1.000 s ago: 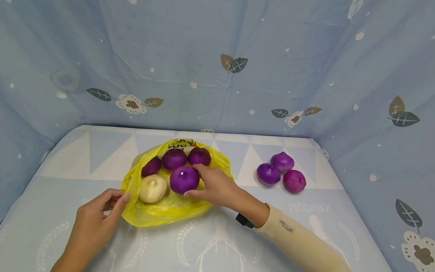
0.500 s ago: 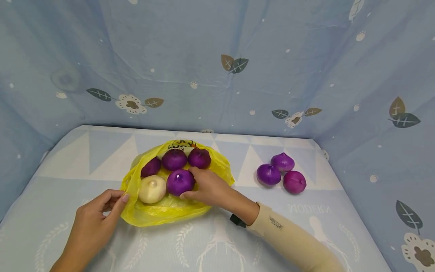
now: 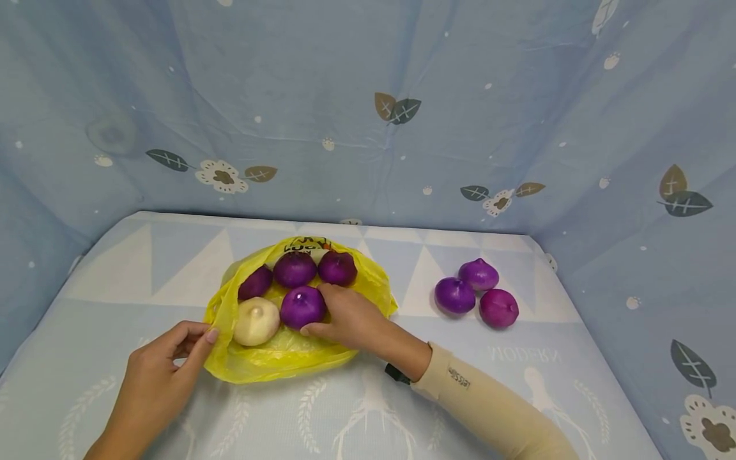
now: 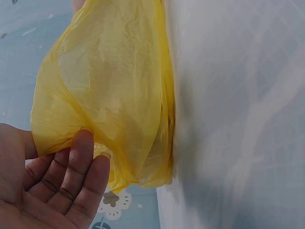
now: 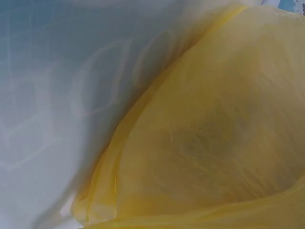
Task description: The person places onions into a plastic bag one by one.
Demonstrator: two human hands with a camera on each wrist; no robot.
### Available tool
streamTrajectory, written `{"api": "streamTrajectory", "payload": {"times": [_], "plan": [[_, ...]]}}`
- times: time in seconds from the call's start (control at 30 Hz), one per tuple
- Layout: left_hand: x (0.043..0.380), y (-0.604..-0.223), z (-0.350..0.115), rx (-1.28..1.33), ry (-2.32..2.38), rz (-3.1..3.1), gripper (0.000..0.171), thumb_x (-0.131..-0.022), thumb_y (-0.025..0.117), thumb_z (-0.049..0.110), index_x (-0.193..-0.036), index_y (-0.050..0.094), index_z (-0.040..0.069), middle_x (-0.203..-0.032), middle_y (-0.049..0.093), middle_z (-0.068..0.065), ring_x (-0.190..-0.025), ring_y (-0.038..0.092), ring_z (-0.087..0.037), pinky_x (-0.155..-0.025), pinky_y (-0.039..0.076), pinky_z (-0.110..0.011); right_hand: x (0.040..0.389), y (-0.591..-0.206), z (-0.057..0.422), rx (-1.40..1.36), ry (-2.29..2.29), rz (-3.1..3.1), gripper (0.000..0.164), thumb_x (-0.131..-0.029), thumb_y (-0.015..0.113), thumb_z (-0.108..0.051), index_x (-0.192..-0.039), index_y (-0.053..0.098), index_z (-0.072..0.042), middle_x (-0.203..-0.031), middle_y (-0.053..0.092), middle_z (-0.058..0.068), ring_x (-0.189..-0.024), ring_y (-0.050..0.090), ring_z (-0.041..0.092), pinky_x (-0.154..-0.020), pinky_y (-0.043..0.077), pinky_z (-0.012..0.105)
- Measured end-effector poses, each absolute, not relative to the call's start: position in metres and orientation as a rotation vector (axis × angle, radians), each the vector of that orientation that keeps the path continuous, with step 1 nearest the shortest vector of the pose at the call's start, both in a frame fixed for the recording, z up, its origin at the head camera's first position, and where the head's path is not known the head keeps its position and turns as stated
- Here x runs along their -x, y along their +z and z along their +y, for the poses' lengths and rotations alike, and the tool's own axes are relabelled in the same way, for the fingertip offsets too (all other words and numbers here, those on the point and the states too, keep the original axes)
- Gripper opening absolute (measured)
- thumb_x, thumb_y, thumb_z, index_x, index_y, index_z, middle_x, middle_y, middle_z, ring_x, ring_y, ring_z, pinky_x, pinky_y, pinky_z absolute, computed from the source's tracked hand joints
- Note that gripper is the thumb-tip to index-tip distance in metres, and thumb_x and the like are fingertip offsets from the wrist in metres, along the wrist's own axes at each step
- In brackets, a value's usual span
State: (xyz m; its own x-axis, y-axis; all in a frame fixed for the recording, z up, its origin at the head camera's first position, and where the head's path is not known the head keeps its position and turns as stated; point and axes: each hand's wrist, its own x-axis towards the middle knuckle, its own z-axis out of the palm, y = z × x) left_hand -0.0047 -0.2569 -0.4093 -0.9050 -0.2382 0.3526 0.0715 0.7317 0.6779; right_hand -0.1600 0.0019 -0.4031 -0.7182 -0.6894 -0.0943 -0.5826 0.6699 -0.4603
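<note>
A yellow plastic bag (image 3: 276, 367) lies with its mouth spread toward me, several onions inside. My left hand (image 3: 163, 374) pinches the bag's left rim between thumb and fingers; the left wrist view shows the thin plastic (image 4: 109, 76) between them. Inside the mouth, my right hand (image 3: 353, 319) holds a purple onion (image 3: 302, 307) between thumb and fingers, beside a pale onion (image 3: 257, 321). Behind these sit more purple onions (image 3: 295, 270) toward the back of the bag. In the right wrist view the bag's side (image 5: 214, 133) hides the right hand.
Three purple onions (image 3: 455, 296) stand in a cluster on the patterned tabletop cloth (image 3: 460, 396), right of the bag. A blue curtain (image 3: 322, 115) with leaves and flowers rises behind and along both sides of the table.
My right hand has moved slightly left and down with the purple onion, deeper into the bag beside the pale one. The left hand stays at the rim.
</note>
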Motion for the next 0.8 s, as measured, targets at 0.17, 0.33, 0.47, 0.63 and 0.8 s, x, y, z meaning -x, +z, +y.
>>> {"api": "streamTrajectory", "payload": {"times": [0.17,0.33,0.47,0.63,0.8], "plan": [[0.0043,-0.41,-0.2574,-0.122,-1.008,-2.517,0.005,-0.099,0.075,0.016,-0.102,0.074,0.013,-0.082,0.069,0.01,-0.072,0.06,0.002,-0.056,0.042,-0.015,0.1595,-0.4065,-0.0003,1.062,-0.581,2.64,0.065,-0.09,0.082,-0.049,-0.132,0.058,-0.006,-0.113,0.068,0.003,-0.097,0.066,0.014,-0.087,0.053,0.026],[0.005,-0.41,-0.2576,-0.128,-0.999,-2.524,0.005,-0.099,0.076,0.016,-0.102,0.074,0.013,-0.082,0.069,0.01,-0.073,0.061,0.003,-0.056,0.042,-0.015,0.159,-0.408,-0.0015,1.083,-0.584,2.65,0.064,-0.089,0.083,-0.049,-0.128,0.059,-0.005,-0.112,0.067,0.004,-0.096,0.065,0.015,-0.084,0.054,0.026],[0.0052,-0.4095,-0.2574,-0.135,-0.995,-2.528,0.005,-0.099,0.076,0.017,-0.102,0.074,0.013,-0.082,0.069,0.01,-0.074,0.061,0.003,-0.056,0.042,-0.015,0.1589,-0.4081,-0.0019,1.083,-0.575,2.653,0.065,-0.088,0.084,-0.05,-0.127,0.058,-0.004,-0.112,0.066,0.006,-0.096,0.065,0.017,-0.084,0.054,0.026],[0.0054,-0.4086,-0.2573,-0.141,-0.998,-2.534,0.004,-0.099,0.076,0.017,-0.102,0.074,0.015,-0.083,0.07,0.01,-0.075,0.061,0.003,-0.056,0.043,-0.015,0.1597,-0.4067,-0.0005,1.083,-0.6,2.643,0.07,-0.086,0.086,-0.049,-0.13,0.056,-0.004,-0.114,0.067,0.006,-0.098,0.066,0.016,-0.087,0.054,0.026],[0.0056,-0.4075,-0.2571,-0.147,-1.0,-2.543,0.004,-0.1,0.075,0.017,-0.103,0.074,0.016,-0.084,0.07,0.01,-0.076,0.061,0.004,-0.057,0.043,-0.015,0.1604,-0.4007,0.0031,1.065,-0.594,2.647,0.088,-0.086,0.086,-0.051,-0.146,0.048,0.0,-0.13,0.066,0.011,-0.111,0.066,0.019,-0.098,0.052,0.03]]}}
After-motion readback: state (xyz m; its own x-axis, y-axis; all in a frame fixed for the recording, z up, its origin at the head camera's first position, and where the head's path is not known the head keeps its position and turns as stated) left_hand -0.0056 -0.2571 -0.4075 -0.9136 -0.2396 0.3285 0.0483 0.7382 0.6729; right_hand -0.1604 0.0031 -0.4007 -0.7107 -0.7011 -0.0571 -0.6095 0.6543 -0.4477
